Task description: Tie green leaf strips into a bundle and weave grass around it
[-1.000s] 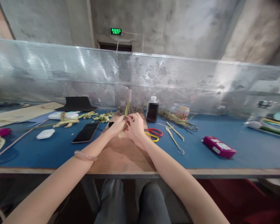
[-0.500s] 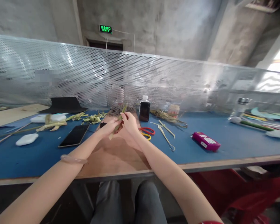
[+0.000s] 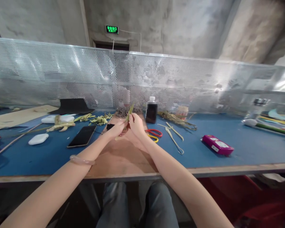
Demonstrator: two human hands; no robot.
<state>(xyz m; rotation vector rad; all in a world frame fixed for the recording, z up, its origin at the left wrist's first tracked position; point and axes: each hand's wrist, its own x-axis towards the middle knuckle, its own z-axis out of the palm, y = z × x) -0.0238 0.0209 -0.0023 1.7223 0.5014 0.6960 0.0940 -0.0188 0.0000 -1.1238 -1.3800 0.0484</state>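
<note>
Both hands meet over a brown wooden board [image 3: 123, 158]. My left hand [image 3: 119, 127] is closed round the lower part of a greenish dried leaf strip [image 3: 130, 110]. Against its upper part, the fingers of my right hand [image 3: 136, 123] are pinched. The strip's tip points up and away from me; my fingers hide its middle. Behind the hands, at the board's far end, lies a heap of grey-brown cord [image 3: 123, 111]. Scissors with red and yellow handles [image 3: 155, 133] rest just right of my right hand.
Left of the board are a phone [image 3: 82, 136], a white case [image 3: 38, 139] and yellow-green leaf scraps [image 3: 101, 119]. A dark bottle [image 3: 152, 112] stands behind. To the right lie pale strips [image 3: 173, 139], a dried leaf bundle [image 3: 177, 120] and a magenta packet [image 3: 217, 144]. A perforated metal screen [image 3: 80, 69] backs the table.
The view has turned slightly left, so everything sits a little further right. Both hands still hold the leaf strip, and its lower end shows less below the left hand.
</note>
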